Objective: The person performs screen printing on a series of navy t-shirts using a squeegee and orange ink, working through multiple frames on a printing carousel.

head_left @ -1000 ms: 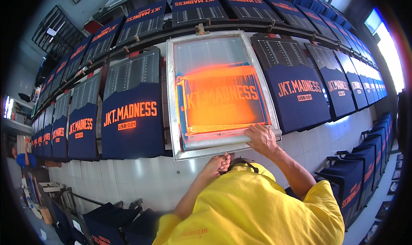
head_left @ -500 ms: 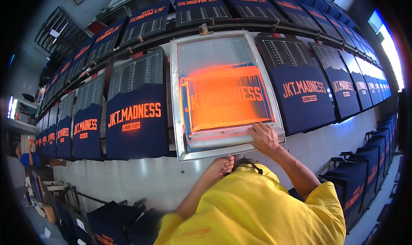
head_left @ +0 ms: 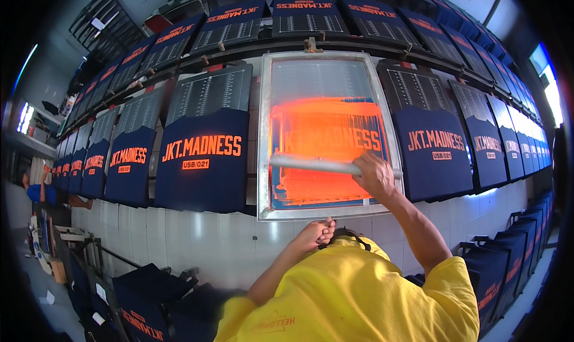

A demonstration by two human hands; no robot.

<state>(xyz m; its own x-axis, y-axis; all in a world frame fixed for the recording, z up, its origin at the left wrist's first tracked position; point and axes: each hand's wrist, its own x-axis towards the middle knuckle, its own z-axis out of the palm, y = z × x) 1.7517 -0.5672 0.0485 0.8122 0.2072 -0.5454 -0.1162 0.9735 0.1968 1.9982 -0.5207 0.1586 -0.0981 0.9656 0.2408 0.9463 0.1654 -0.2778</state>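
The right hand (head_left: 372,175) is clamped over the right end of a pale squeegee (head_left: 326,164), fingers curled down around the bar and pressing it against the mesh. The left hand (head_left: 315,232) sits nearer the body, fingers bunched into a loose fist at the bottom rail of the metal screen frame (head_left: 263,132); it looks to be steadying the frame, though from here I cannot tell whether it grips the rail or only rests against it.

The squeegee lies crosswise, its long axis running left to right across the screen, from under the right hand out to the frame's left side. It sits about halfway up the frame, beyond the left hand, so the right hand alone is on it and the left is well short of it. Above and below the bar the mesh is flooded with orange ink (head_left: 326,123), with lettering showing faintly through.

Just left of the frame a navy shirt (head_left: 200,156) with orange print lies flat on the long tiled table (head_left: 197,240); to the right of the right hand lies another printed shirt (head_left: 433,153), and the row carries on both ways along the table. A second tier of shirts (head_left: 308,16) runs beyond. Below the hands is the worker's yellow shirt (head_left: 353,294). Far left, another person in blue (head_left: 42,193) bends over.
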